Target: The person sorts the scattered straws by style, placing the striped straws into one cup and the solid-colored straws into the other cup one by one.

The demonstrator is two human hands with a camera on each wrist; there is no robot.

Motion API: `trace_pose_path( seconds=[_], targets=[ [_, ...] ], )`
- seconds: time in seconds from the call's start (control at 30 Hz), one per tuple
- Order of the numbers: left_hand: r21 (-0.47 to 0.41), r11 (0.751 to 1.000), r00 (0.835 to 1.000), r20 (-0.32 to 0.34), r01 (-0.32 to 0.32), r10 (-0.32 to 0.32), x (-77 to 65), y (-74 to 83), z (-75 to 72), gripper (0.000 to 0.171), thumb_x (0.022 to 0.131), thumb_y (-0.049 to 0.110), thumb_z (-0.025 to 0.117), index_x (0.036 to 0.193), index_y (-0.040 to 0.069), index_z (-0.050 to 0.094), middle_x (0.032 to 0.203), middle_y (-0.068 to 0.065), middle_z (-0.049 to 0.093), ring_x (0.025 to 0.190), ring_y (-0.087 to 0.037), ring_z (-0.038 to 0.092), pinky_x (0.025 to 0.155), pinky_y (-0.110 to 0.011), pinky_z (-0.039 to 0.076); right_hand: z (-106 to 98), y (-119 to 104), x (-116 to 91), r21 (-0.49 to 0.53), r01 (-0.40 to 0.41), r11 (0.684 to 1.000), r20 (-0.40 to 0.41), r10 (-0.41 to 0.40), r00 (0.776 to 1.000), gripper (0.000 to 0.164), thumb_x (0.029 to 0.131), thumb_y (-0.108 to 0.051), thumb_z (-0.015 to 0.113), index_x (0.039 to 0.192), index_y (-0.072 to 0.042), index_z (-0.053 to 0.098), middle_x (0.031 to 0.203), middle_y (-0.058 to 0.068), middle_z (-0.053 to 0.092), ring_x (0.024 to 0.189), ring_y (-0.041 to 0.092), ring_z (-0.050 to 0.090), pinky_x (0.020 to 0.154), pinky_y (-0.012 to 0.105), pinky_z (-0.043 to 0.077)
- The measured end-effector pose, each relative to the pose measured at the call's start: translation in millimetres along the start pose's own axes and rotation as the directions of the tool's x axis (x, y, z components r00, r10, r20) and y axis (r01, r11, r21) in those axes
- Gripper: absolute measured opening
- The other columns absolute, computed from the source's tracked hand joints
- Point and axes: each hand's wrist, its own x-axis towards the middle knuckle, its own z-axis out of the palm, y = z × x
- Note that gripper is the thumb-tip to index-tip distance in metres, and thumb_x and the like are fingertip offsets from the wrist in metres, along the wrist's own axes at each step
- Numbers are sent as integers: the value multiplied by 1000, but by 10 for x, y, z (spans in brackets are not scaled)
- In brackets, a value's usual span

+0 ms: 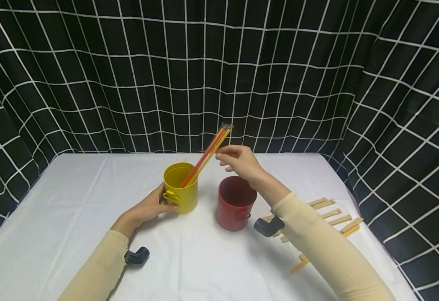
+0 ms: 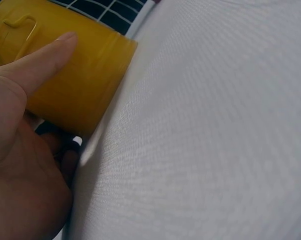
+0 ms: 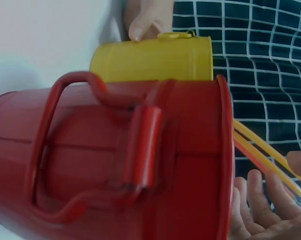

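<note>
My left hand [image 1: 149, 207] grips the yellow metal pail [image 1: 187, 200] low on its side, thumb across the front below a small wire handle. Several thin orange and yellow straws [image 1: 205, 160] in clear wrappers lean out of this pail to the right. Close beside their upper part is my right hand [image 1: 240, 162], fingers loosely bent. In the right wrist view its fingers [image 3: 263, 197] and thumb appear either side of the straws, with no firm grip visible. Below that hand stands a red metal pail [image 1: 233, 215]; its side and handle fill much of the right wrist view.
On the right side of the white-covered table [image 1: 204, 259] lie several narrow paper-wrapped sticks [image 1: 332, 213] and a yellow straw [image 1: 351, 230], partly hidden by the right sleeve. A black curtain with a white grid [image 1: 211, 75] hangs behind and beside the table.
</note>
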Motion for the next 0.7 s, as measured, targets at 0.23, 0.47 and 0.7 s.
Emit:
trace_pose_path(
  seconds=[0.23,0.47,0.7],
  targets=[
    [9,999,999,-14,39,-39,-7,31,18,101,86,26,79,163,19,14,172,-8,15,160,-35,4,128,-62,2,-122,16,-98,12,-6,1000,-6,6,1000,36,102,-19,58,133,-2,61,134,22,65,116,35,65,99,45,59],
    [20,999,999,-8,33,-33,-10,35,19,101,88,25,78,163,17,11,172,-11,12,159,-37,3,128,-62,2,-224,-13,-235,21,51,998,-3,-51,999,34,101,-17,60,131,-2,61,134,20,65,112,28,66,94,37,60],
    [18,999,1000,-10,27,-27,-14,42,19,100,87,25,79,163,19,13,171,-9,17,160,-36,6,128,-62,4,-313,9,-303,92,124,988,13,-126,992,37,101,-14,59,134,2,57,128,16,67,106,18,67,87,24,60]
  ],
)
